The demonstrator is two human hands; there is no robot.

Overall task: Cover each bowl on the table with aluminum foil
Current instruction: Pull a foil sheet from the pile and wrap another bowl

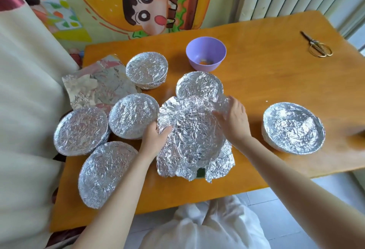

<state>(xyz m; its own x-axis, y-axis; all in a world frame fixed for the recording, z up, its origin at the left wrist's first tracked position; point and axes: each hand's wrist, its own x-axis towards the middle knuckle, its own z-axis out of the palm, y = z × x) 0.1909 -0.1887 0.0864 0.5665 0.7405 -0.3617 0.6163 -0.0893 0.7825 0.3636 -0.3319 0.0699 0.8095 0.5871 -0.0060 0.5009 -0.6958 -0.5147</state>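
Note:
A crumpled sheet of aluminum foil (192,140) lies draped over a bowl in the middle of the orange table (266,83); a dark green bit of that bowl shows under the foil's front edge. My left hand (155,139) presses the foil's left edge. My right hand (232,118) presses its upper right side. Several bowls around it are wrapped in foil: (147,69), (199,85), (133,115), (81,130), (104,171), (293,127). A purple bowl (206,53) at the back stands uncovered with something orange inside.
Loose foil sheets (96,87) lie flat at the back left. Gold-handled scissors (317,45) rest at the far right corner. A cream curtain (25,110) hangs along the table's left side. White fabric (207,227) sits below the front edge.

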